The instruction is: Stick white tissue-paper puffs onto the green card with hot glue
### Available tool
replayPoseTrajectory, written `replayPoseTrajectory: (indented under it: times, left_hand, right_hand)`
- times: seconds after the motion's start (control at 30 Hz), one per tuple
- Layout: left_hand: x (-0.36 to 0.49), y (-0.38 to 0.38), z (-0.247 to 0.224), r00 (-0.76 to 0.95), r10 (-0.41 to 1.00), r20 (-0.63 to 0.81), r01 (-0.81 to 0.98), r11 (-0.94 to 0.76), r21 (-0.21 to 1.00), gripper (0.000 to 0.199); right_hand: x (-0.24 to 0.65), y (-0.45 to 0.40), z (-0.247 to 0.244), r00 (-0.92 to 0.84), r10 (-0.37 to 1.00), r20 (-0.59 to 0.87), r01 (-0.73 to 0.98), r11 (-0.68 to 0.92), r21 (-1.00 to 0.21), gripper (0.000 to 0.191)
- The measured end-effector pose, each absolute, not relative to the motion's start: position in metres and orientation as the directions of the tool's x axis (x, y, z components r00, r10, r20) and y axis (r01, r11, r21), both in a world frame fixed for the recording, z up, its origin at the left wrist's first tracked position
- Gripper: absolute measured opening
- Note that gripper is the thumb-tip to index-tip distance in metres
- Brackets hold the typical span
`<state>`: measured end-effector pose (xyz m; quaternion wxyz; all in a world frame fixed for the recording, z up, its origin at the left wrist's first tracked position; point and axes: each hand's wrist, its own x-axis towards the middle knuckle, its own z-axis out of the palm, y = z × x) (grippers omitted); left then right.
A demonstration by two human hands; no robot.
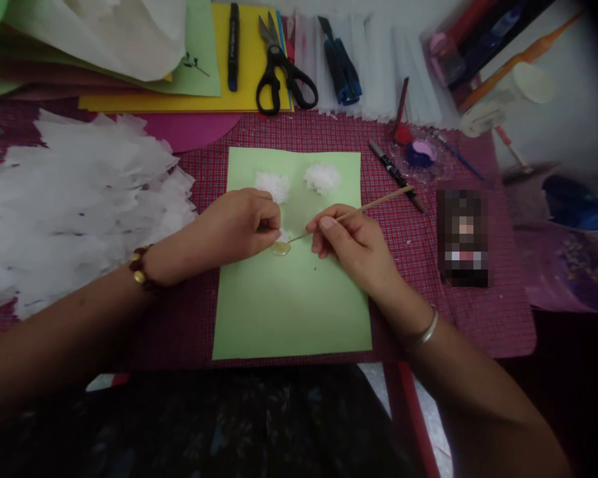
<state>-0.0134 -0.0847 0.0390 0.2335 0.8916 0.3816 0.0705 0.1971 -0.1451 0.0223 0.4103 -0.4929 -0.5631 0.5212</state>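
Observation:
A sheet of light green paper (294, 312) lies before me, with two fluffy white paper tufts (321, 178) near its top. My left hand (249, 222), closed in a pinch, has a small white paper piece (283, 236) at its fingertips. Just below that piece is a small, shiny, yellowish round patch (280, 248), which looks like glue. Between the thumb and fingers of my right hand (351, 245) is a thin wooden stick (373, 203). The stick slants down to the left, its tip at the patch's edge. My left fingers partly cover one tuft.
Many white tissue pieces (80, 212) are heaped at left. Along the back lie scissors (279, 70), a black cutter (234, 46), a blue-handled tool (341, 63) and stacked coloured paper (189, 103). At right are a marker (396, 174), a clear dish (423, 156) and a pixelated dark object (462, 239).

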Motion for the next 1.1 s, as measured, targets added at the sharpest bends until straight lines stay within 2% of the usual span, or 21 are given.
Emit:
replayPoseTrajectory:
  times: [0.4, 0.57, 0.77, 0.97, 1.1]
  left_hand:
    - [-0.014, -0.080, 0.035, 0.743, 0.667, -0.052, 0.605, -0.636, 0.479, 0.016]
    - [-0.012, -0.078, 0.033, 0.756, 0.653, -0.042, 0.581, -0.640, 0.503, 0.016]
    - [-0.013, -0.075, 0.034, 0.748, 0.659, -0.078, 0.575, -0.585, 0.572, 0.016]
    - [-0.017, -0.072, 0.036, 0.735, 0.668, -0.113, 0.564, -0.511, 0.649, 0.024]
    - [-0.021, -0.073, 0.050, 0.674, 0.729, -0.124, 0.593, -0.433, 0.679, 0.026]
  right_hand:
    - [0.193, -0.144, 0.015, -0.230, 0.973, 0.023, 0.225, 0.076, -0.971, 0.027]
    - [0.193, -0.143, 0.017, -0.254, 0.967, 0.009, 0.242, 0.073, -0.968, 0.029]
    - [0.197, -0.143, 0.024, -0.168, 0.985, 0.035, 0.161, 0.062, -0.985, 0.024]
    - [0.193, -0.144, 0.021, -0.267, 0.963, 0.028, 0.237, 0.094, -0.967, 0.028]
    - [0.203, -0.141, 0.030, -0.132, 0.990, 0.059, 0.133, 0.076, -0.988, 0.023]
